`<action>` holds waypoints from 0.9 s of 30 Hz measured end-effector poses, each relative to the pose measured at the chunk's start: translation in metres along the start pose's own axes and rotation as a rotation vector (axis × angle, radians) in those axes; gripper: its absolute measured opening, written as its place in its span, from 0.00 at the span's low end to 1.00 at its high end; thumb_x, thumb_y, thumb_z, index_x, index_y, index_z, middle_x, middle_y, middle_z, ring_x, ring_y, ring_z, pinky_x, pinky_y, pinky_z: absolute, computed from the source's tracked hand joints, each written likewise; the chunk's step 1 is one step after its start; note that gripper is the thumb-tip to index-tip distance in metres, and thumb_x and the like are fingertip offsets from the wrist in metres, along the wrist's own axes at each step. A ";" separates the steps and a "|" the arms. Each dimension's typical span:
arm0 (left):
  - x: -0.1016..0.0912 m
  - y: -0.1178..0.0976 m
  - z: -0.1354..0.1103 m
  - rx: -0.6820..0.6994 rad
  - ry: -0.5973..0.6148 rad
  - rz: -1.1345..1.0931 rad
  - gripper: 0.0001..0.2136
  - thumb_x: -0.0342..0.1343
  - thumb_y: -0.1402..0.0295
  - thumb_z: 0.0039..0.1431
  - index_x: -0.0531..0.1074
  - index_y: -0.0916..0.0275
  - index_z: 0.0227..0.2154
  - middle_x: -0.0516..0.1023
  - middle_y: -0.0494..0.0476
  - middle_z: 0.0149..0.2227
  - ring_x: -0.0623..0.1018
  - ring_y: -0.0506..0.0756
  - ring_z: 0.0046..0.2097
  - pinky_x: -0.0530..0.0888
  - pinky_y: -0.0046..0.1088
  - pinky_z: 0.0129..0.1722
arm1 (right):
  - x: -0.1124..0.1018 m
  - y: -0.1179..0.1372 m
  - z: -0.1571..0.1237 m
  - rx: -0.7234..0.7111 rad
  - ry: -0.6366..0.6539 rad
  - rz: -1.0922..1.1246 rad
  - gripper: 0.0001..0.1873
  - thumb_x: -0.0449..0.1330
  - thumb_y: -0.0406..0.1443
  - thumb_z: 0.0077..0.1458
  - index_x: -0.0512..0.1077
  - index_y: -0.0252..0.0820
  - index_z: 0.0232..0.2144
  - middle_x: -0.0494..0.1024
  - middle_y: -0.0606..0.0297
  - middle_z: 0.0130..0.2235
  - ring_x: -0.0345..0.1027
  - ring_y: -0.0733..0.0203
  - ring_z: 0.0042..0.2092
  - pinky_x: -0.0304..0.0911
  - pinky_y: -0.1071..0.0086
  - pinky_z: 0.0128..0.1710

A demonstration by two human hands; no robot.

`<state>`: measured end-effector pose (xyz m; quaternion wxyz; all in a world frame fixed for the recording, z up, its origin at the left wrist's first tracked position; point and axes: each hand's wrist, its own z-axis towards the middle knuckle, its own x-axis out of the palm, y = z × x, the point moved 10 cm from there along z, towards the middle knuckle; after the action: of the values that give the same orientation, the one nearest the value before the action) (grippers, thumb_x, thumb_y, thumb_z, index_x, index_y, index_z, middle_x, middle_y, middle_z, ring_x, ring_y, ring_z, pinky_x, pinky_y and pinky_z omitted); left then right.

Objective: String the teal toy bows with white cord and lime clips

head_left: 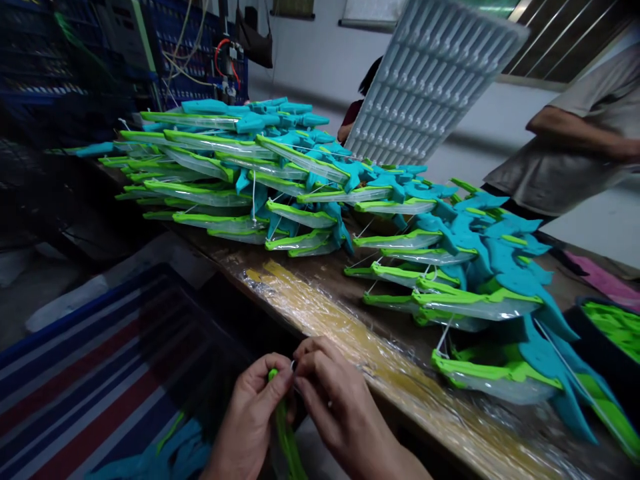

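My feed is dim. Light comes from the upper right, where the pale wall (310, 60) is brightest; the racks (60, 80) at left sink into black. Glare streaks the plastic film (380, 360) on the bench (325, 273). Edges bend and smear. The left hand (250, 417), right hand (335, 400) and their green strip (286, 433) look soft.

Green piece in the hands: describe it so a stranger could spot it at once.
Find the long table heaped with teal-and-green toys. Below its near edge, at bottom centre, the left hand and right hand meet. The green piece is pinched in the left, its tip at the right's fingertips: one thin strip, alone, off the table.
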<state>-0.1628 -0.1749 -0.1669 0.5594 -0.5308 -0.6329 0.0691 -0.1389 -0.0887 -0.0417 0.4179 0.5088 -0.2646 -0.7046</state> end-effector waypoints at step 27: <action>0.009 -0.007 -0.002 0.015 0.077 -0.004 0.13 0.69 0.58 0.53 0.78 0.64 0.28 0.71 0.50 0.24 0.68 0.47 0.25 0.65 0.22 0.25 | 0.034 -0.054 -0.017 0.623 -0.030 0.644 0.20 0.63 0.50 0.60 0.65 0.41 0.32 0.74 0.68 0.24 0.72 0.62 0.24 0.63 0.72 0.25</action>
<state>-0.1641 -0.1724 -0.1558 0.5874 -0.5275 -0.6116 0.0523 -0.1448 -0.0895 -0.1079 0.4387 0.4919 -0.6151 -0.4327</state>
